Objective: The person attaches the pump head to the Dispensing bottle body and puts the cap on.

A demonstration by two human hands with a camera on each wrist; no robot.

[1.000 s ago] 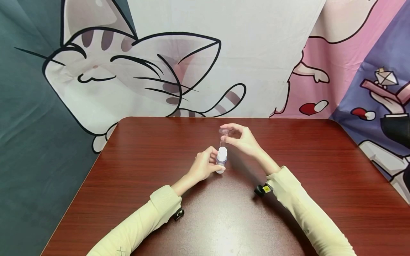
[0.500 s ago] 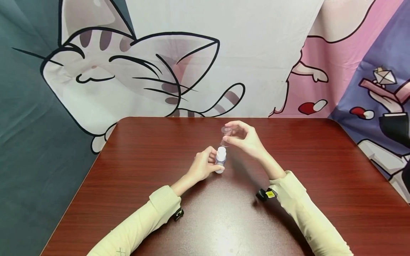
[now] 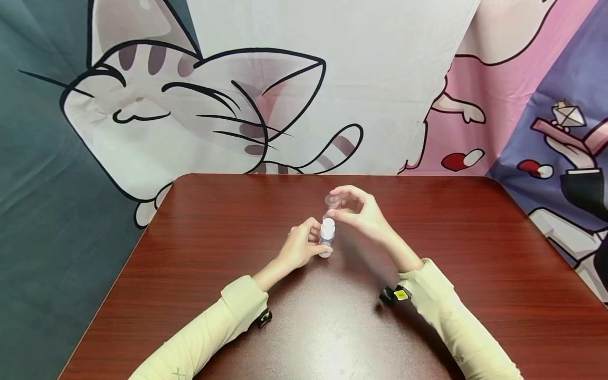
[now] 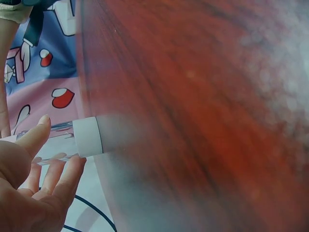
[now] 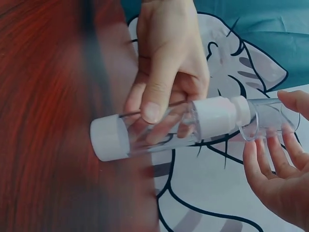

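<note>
A small clear bottle (image 3: pixel 328 230) with a white base, white collar and white nozzle stands upright near the middle of the table. My left hand (image 3: pixel 298 246) grips its transparent body between thumb and fingers. In the left wrist view, the white base (image 4: pixel 88 137) extends past those fingertips. Above the nozzle, my right hand (image 3: pixel 364 212) pinches a clear cylindrical cap (image 3: pixel 332 202) by its sides. The right wrist view shows the rim of the cap (image 5: pixel 270 117) overlapping the tip of the nozzle (image 5: pixel 241 111), in line with the bottle.
The reddish-brown wooden table (image 3: pixel 228 211) extends around both hands. Behind it hangs a cloth with a cartoon cat (image 3: pixel 142 137). Black wrist cameras sit under both pale sleeves, the right camera (image 3: pixel 388 296) close above the tabletop.
The right hand first raised the cap up and to the right off the nozzle, then brought it back down and left onto the nozzle tip. The left hand and bottle have stayed put.
</note>
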